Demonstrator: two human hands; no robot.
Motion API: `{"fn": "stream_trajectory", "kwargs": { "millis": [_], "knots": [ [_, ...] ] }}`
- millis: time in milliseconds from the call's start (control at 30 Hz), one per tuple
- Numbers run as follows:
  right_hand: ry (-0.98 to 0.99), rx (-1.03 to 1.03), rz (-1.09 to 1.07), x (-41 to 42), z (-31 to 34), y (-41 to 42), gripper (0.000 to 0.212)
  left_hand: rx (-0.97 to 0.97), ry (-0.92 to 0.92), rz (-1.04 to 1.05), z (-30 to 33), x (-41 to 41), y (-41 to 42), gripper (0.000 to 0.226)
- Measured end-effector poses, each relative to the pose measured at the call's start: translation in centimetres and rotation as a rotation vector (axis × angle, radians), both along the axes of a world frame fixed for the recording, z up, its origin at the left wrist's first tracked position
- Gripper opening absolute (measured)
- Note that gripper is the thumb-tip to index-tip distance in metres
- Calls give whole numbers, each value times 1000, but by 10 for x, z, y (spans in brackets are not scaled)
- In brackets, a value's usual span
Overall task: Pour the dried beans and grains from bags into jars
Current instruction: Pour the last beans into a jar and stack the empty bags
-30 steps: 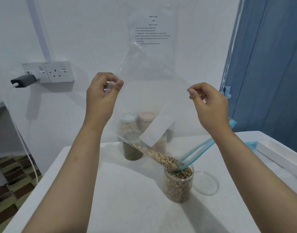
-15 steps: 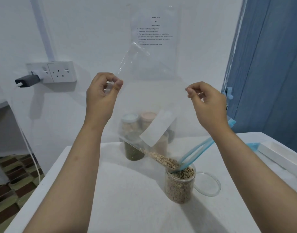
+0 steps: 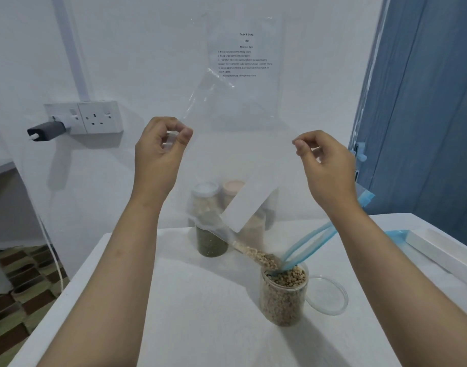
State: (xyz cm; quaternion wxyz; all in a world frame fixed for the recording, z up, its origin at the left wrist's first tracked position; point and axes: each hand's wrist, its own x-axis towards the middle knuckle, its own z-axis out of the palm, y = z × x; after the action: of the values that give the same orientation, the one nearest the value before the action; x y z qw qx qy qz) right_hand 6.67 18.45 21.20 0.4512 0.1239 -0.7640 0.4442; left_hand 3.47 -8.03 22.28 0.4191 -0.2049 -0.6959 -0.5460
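I hold a clear zip bag [image 3: 235, 154] upside down above the white table [image 3: 200, 313]. My left hand [image 3: 161, 152] pinches its raised left corner and my right hand [image 3: 325, 165] pinches the right corner. The bag's blue zip mouth [image 3: 304, 250] hangs into an open clear jar [image 3: 284, 298] nearly full of tan beans. A small stream of beans [image 3: 261, 256] lies in the bag's lowest fold, right at the jar's rim. A white label strip [image 3: 249, 205] shows on the bag.
The jar's clear lid [image 3: 329, 296] lies to its right. Behind stand a jar of green grains [image 3: 210, 242] and several lidded jars [image 3: 204, 200]. A white box [image 3: 438, 250] and another blue-edged bag [image 3: 396, 233] lie at the right. A wall socket [image 3: 84, 117] is at the left.
Fewer beans remain in the bag's fold; they have slid down into the jar. Both hands keep their pinch on the bag, barely shifted.
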Motion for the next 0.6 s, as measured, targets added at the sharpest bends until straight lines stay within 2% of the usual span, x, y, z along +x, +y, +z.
{"fn": "stream_trajectory", "kwargs": {
  "millis": [600],
  "knots": [
    [26, 21, -18, 0, 3, 0, 10, -4, 18, -17, 7, 3, -1, 16]
  ]
}}
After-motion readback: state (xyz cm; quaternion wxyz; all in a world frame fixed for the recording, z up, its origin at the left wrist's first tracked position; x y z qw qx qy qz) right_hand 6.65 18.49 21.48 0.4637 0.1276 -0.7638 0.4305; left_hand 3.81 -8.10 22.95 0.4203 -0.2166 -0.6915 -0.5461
